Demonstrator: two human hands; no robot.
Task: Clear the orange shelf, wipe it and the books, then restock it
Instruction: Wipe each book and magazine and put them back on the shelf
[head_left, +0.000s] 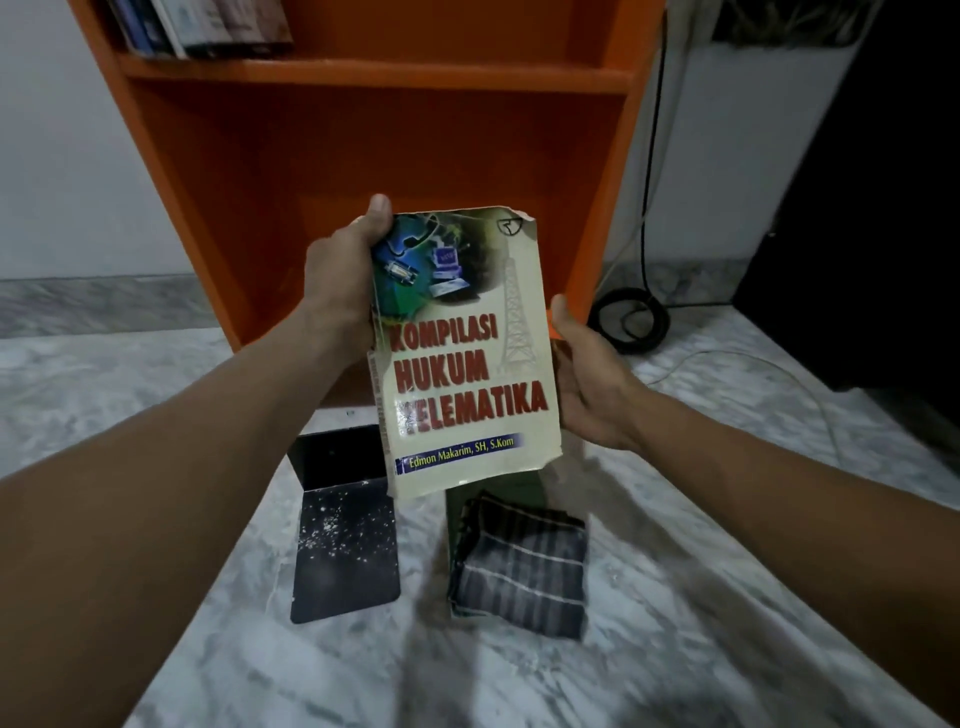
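Note:
A worn cream paperback book (467, 364) with red title letters is held cover-up in front of the orange shelf (395, 156). My left hand (337, 275) grips its spine side near the top, thumb over the cover's corner. My right hand (587, 374) cups its right edge from beneath, thumb up beside the cover. The shelf's lower compartment stands bare behind the book. On the floor below lies a folded dark striped cloth (519, 566) resting on a greenish book (457, 504).
A black metal bookend (343, 525), dusty, sits on the marble floor (727, 597) left of the cloth. Several books (202, 26) lean on the upper shelf. A coiled black cable (631, 319) and a white wire lie right of the shelf, beside a dark cabinet (883, 208).

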